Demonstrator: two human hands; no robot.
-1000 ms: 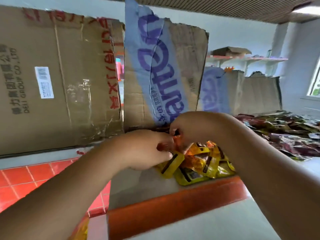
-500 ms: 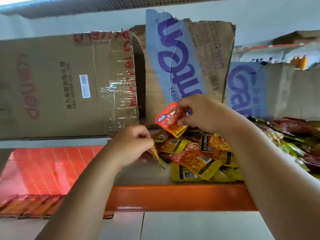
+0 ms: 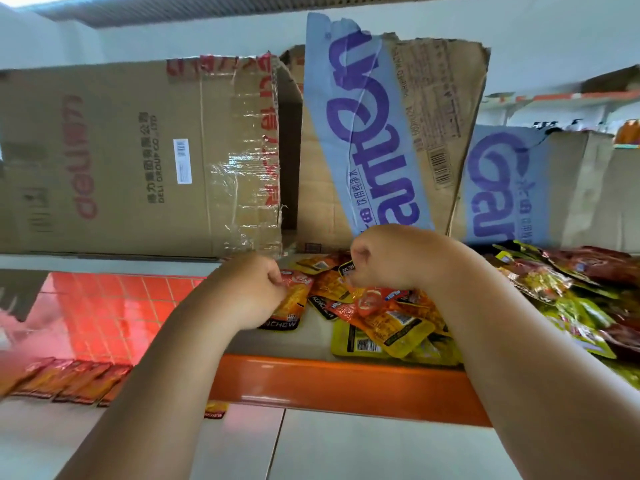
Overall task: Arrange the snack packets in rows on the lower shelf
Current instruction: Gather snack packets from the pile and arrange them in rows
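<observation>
— Grip status, both hands?

— Left hand (image 3: pixel 249 289): fingers curled round an orange snack packet (image 3: pixel 294 304), held at the left rim of the loose pile (image 3: pixel 384 318) on the orange-edged upper shelf (image 3: pixel 346 382). Right hand (image 3: pixel 388 261): fingers curled down into the far part of the pile. Whether they pinch a packet cannot be told.

— Change from half a second ago?

— Right hand then held a red-orange packet raised clear above the pile. It has since dropped to pile level, and that packet is no longer aloft. Left hand's load now shows a full packet face. Judgement: one packet has passed to the left hand, and the right is picking the next.

— Orientation of the held packet?

— Long axis runs far to near. Black branded end points near; red end points far, beside the fingers.

— Task implication?

— Collection stage only. A row of packets (image 3: pixel 69 379) already lies on the lower shelf (image 3: pixel 363 448), at near left. The held packet is not yet there.
</observation>
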